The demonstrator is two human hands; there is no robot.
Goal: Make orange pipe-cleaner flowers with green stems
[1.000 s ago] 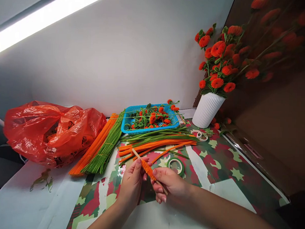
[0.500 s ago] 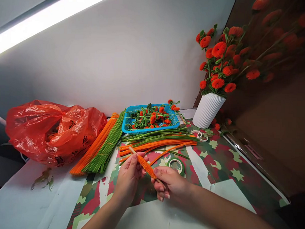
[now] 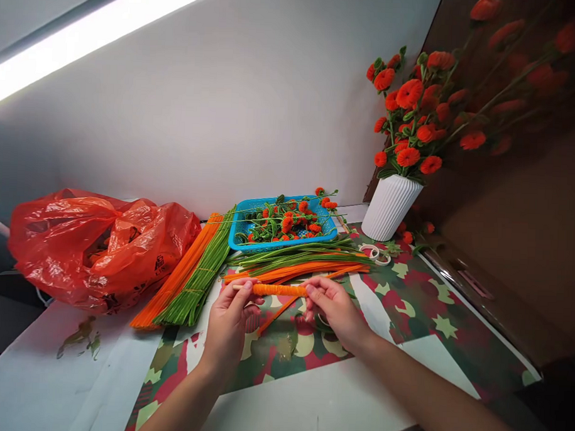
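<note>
Between my hands a thin wooden stick, wound with an orange pipe cleaner [image 3: 279, 290], lies nearly level above the table. My left hand [image 3: 231, 320] pinches its left end, where a bit of bare stick pokes out. At the right end, my right hand [image 3: 334, 308] grips the coil between thumb and fingers. An orange strand [image 3: 277, 316] slants down below the coil; whether it joins the coil or lies on the table I cannot tell. Just behind are loose orange pipe cleaners [image 3: 285, 273] and green pipe cleaners [image 3: 295, 255]. My right hand mostly hides the green tape roll.
A blue basket [image 3: 253, 246] holds orange flowers with green stems. Left of it lie an orange bundle [image 3: 181, 274], a green bundle [image 3: 198, 281] and a red plastic bag [image 3: 97, 253]. A white vase [image 3: 391, 206] of orange flowers stands right, near white rings [image 3: 375, 255].
The wrapped stick has turned from a downward slant to nearly level. My right hand has risen and moved right, now covering most of the green tape roll. My left hand has shifted slightly left.
</note>
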